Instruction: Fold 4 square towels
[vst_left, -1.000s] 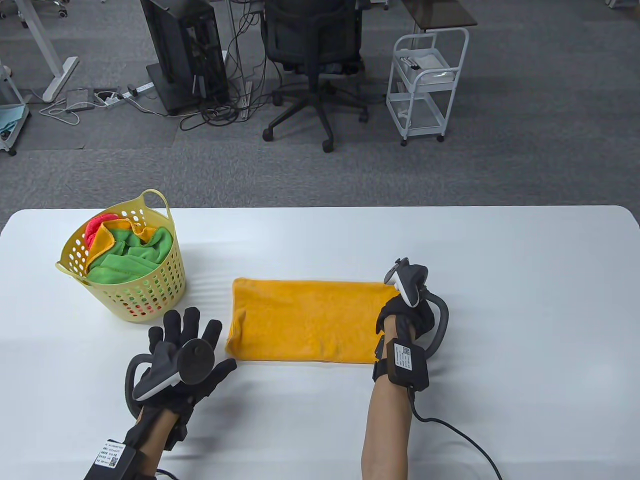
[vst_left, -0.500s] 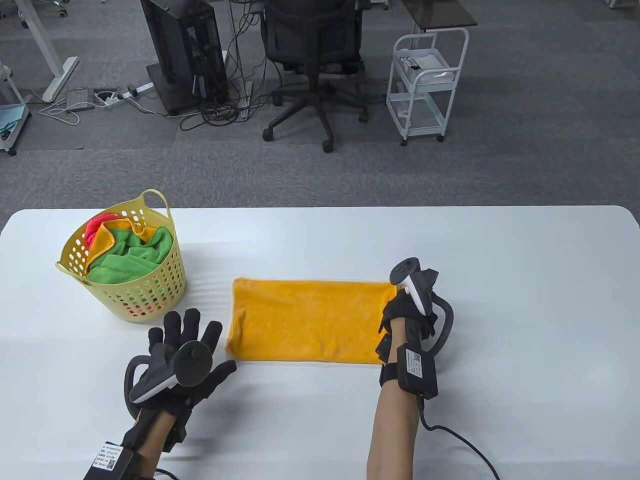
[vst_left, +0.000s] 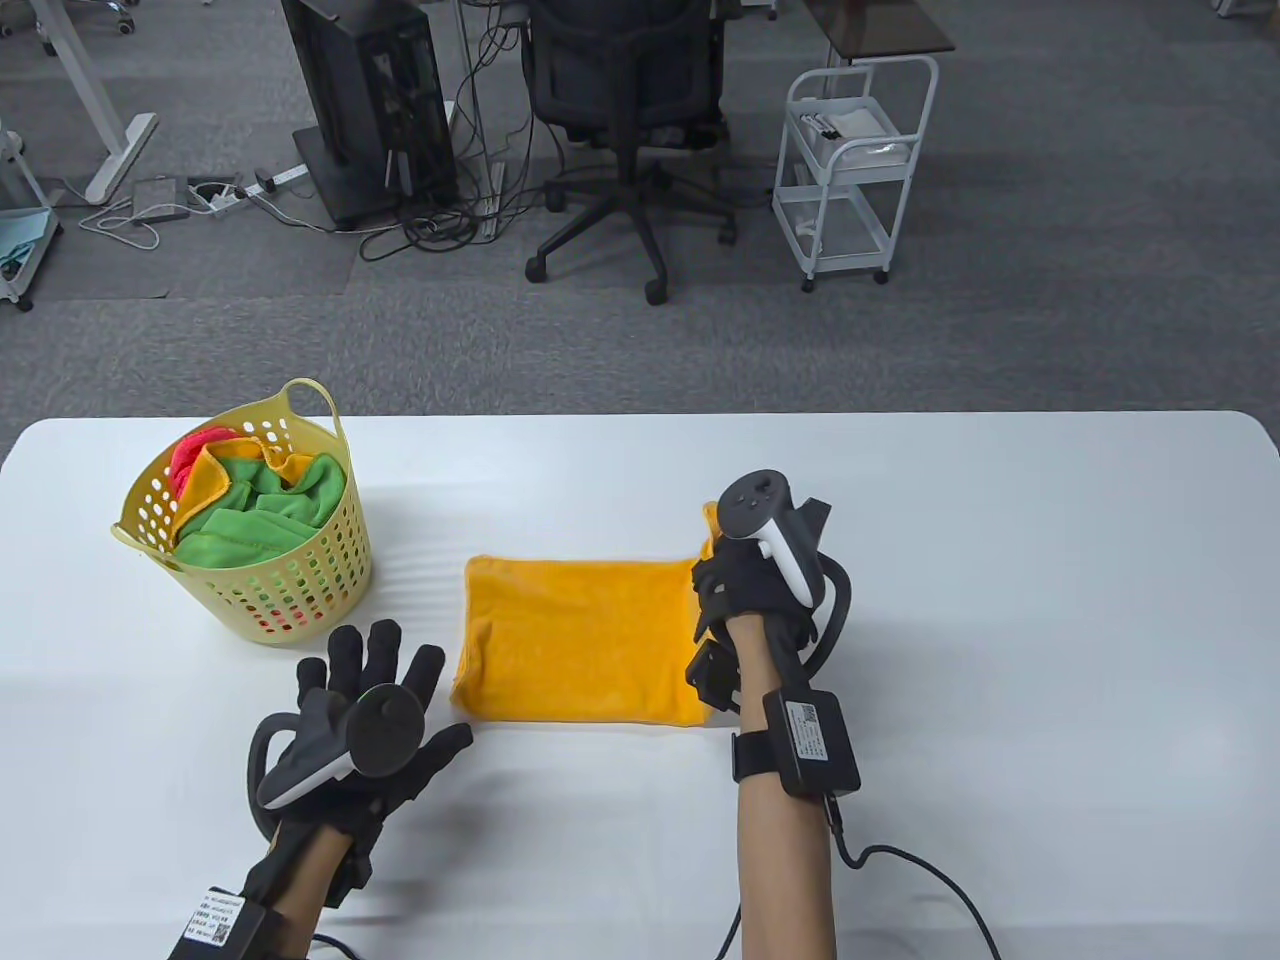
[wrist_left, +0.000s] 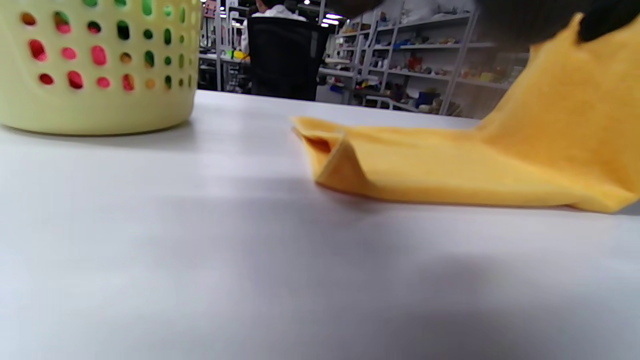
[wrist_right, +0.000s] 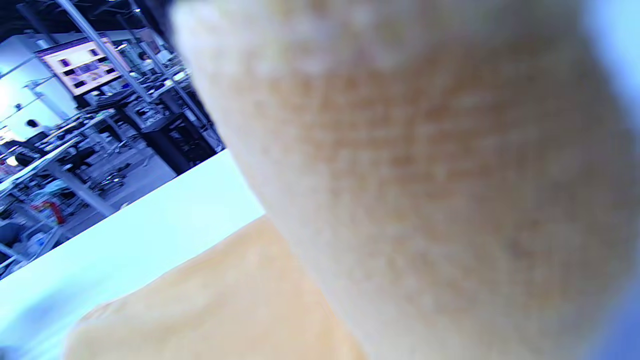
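While our right hand (vst_left: 745, 590) pinches the right end of the orange towel (vst_left: 575, 640) and holds it raised above the surface (vst_left: 1000, 600), our left hand (vst_left: 375, 690) rests flat with fingers (vst_left: 385, 645) spread just left of the towel. The yellow basket (vst_left: 290, 590) of towels stands far left.

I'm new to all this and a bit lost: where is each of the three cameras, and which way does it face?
Table view: above, looking down at the white table; both gloved hands show, the left hand flat, the right hand lifting the orange towel.
Left wrist view: low over the table, facing the yellow basket and the towel; only a dark fingertip at the top edge.
Right wrist view: pressed up close to blurred towel cloth; no hand visible.
Shared: all three views show the orange towel.
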